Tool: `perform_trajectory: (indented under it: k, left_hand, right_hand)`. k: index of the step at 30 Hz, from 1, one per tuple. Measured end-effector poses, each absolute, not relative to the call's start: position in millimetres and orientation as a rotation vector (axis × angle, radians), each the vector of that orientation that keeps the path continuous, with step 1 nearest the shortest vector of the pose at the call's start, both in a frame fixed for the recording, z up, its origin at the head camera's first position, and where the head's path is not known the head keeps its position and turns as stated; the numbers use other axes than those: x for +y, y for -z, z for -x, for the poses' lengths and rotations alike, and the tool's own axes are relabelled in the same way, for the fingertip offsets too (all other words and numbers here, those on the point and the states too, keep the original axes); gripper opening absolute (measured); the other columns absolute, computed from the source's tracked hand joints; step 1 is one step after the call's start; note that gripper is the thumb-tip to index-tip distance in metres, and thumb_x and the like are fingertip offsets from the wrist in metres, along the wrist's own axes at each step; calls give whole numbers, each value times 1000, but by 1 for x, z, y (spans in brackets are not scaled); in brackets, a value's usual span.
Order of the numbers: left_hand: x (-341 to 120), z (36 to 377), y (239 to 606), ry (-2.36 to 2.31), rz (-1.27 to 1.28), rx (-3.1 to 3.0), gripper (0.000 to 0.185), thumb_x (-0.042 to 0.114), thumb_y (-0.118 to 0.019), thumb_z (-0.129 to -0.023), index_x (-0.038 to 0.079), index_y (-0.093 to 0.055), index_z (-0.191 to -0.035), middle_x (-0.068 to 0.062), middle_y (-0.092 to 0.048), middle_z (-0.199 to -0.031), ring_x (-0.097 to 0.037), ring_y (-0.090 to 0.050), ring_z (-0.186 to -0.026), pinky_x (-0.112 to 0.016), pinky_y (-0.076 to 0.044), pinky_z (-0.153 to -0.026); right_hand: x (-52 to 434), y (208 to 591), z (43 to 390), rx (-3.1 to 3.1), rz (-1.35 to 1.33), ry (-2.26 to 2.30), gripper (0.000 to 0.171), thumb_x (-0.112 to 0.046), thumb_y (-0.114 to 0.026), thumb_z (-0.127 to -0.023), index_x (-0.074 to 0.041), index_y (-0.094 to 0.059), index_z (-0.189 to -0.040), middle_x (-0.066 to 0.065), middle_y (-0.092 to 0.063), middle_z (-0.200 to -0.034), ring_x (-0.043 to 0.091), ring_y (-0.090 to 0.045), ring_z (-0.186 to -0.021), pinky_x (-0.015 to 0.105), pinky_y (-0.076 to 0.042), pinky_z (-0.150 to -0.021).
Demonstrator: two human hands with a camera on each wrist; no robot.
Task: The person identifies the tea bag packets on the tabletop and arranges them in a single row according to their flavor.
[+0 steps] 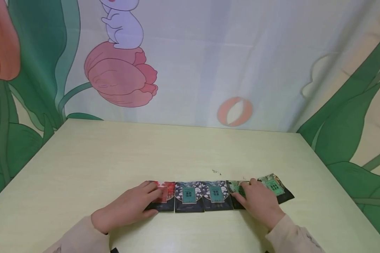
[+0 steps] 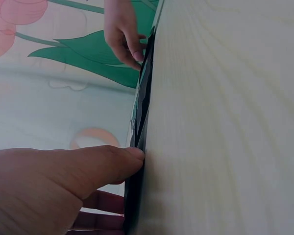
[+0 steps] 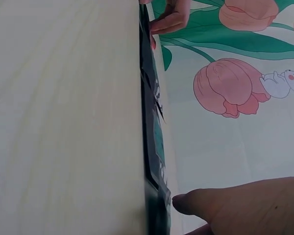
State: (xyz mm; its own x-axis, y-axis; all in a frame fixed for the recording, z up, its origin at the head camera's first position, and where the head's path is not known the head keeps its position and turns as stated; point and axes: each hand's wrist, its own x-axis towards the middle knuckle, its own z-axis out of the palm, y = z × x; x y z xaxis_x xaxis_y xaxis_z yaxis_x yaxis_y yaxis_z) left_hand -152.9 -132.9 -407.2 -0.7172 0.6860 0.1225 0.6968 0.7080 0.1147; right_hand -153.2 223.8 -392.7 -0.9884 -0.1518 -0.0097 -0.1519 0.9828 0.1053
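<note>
We were lining up a row of sachets on the surface (image 1: 114, 154): our left hand (image 1: 131, 207) pressed flat fingers on the red sachet (image 1: 163, 196), our right hand (image 1: 259, 201) on the green sachet (image 1: 237, 189); the tilted end sachet (image 1: 276, 188) probably needed straightening next.

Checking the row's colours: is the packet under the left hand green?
No, the packet under the left hand is red.
</note>
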Motion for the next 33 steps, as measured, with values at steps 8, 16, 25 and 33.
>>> perform_trajectory:
  k: [8,16,25,33]
  left_hand:
    - [-131,154,404,224,1155,-2839,46,35,-74,-82,13,-59,-120,-2,-58,-114,-17,-52,-104,-34,-53,-85]
    - [-131,155,405,203,1153,-2860,49,36,-74,-83,12,-58,-123,-3,-58,-115,-17,-52,-105,-34,-53,-87]
    - [-132,155,407,207,1157,-2840,47,36,-74,-83,13,-58,-120,-1,-57,-112,-16,-52,-103,-33,-53,-85]
    - [-133,155,407,215,1157,-2830,46,36,-74,-83,13,-59,-119,-2,-59,-114,-17,-53,-105,-34,-54,-85]
  right_hand:
    - [231,383,153,3096,236,-60,45,-46,-60,-91,-7,-64,-112,9,-64,-91,17,-58,-66,29,-45,-49]
    - [239,382,154,3121,272,24,46,-43,-61,-91,-7,-63,-119,5,-63,-91,13,-56,-66,28,-44,-51]
    - [251,376,154,3157,250,62,46,-42,-61,-91,-7,-63,-121,18,-65,-115,33,-65,-94,44,-55,-67]
    - [262,375,158,3194,233,118,47,-42,-64,-89,-5,-64,-118,20,-65,-113,37,-64,-97,49,-55,-76]
